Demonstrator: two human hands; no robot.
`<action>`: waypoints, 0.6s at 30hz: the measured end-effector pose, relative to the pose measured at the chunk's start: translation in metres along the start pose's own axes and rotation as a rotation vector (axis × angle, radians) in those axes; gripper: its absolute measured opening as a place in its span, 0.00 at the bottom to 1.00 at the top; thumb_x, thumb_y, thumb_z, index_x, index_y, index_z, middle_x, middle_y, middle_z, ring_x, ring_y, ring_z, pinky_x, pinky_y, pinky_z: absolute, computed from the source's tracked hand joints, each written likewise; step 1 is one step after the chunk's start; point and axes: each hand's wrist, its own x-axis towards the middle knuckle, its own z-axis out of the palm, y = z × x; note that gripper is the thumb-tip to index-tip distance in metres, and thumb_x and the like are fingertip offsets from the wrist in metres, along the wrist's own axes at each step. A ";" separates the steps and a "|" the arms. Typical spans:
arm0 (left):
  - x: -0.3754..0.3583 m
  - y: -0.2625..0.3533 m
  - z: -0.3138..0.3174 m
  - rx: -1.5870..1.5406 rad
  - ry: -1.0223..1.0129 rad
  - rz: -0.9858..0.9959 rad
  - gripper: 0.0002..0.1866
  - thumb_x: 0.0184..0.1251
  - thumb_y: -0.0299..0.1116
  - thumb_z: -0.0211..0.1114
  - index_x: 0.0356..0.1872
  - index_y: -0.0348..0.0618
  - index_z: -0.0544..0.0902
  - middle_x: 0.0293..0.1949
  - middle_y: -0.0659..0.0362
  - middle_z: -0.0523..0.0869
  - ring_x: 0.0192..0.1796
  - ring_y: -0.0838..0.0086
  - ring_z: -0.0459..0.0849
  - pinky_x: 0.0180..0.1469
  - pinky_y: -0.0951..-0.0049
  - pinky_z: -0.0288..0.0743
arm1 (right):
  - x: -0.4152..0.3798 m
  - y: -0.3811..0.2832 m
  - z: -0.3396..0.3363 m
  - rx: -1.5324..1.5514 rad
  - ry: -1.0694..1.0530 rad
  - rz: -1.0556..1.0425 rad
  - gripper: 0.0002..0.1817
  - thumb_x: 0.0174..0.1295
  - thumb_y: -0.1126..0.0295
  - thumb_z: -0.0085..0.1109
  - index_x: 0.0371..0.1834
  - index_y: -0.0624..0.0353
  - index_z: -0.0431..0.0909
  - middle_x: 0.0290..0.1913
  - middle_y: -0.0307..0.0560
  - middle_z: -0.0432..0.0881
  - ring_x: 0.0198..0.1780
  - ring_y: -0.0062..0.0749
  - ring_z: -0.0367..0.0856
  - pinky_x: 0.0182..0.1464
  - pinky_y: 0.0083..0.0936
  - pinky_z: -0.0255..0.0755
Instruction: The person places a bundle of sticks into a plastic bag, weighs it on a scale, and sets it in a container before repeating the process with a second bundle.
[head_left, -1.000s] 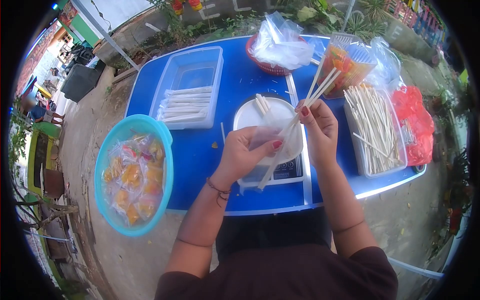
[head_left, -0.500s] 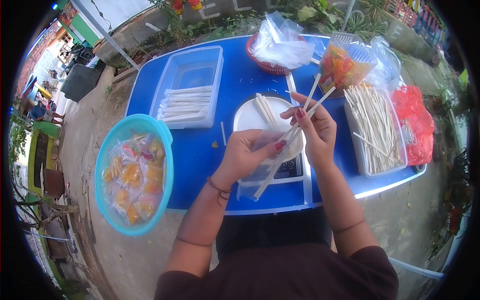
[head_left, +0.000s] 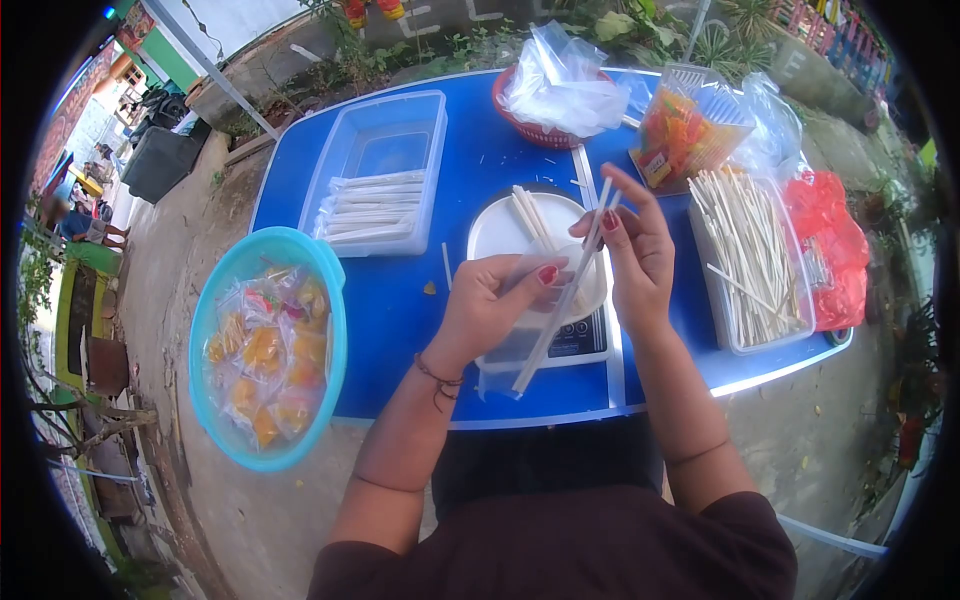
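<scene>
My left hand (head_left: pixel 500 298) pinches a clear plastic bag (head_left: pixel 500 372) above the front of the table. Long pale sticks (head_left: pixel 545 345) slant down inside the bag, their top ends rising out toward the right. My right hand (head_left: pixel 640 245) has its fingers bent around these upper ends, thumb and fingers close to the sticks. Beneath both hands is a kitchen scale (head_left: pixel 600 352) with a round white plate (head_left: pixel 490 235). A few more pale sticks (head_left: pixel 532 218) lie on that plate, partly hidden by my hands.
At right stands a box of loose sticks (head_left: pixel 750 265) beside a red plastic bag (head_left: pixel 830 250). A clear tub (head_left: pixel 435 130) holds packed sticks at left; a turquoise basin (head_left: pixel 338 350) holds bagged orange snacks. A red basket (head_left: pixel 545 138) with plastic bags sits at the back.
The sticks' upper ends, spread apart before, now lie close together and sit lower in the bag. My right hand's index finger has straightened upward along them; my left hand has barely moved.
</scene>
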 end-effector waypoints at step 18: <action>0.000 0.004 -0.002 -0.083 0.125 0.072 0.14 0.73 0.32 0.63 0.50 0.32 0.85 0.42 0.52 0.90 0.43 0.71 0.90 0.47 0.73 0.85 | -0.002 0.003 0.003 -0.317 -0.085 -0.241 0.12 0.65 0.73 0.62 0.51 0.63 0.80 0.40 0.43 0.86 0.37 0.19 0.75 0.42 0.18 0.67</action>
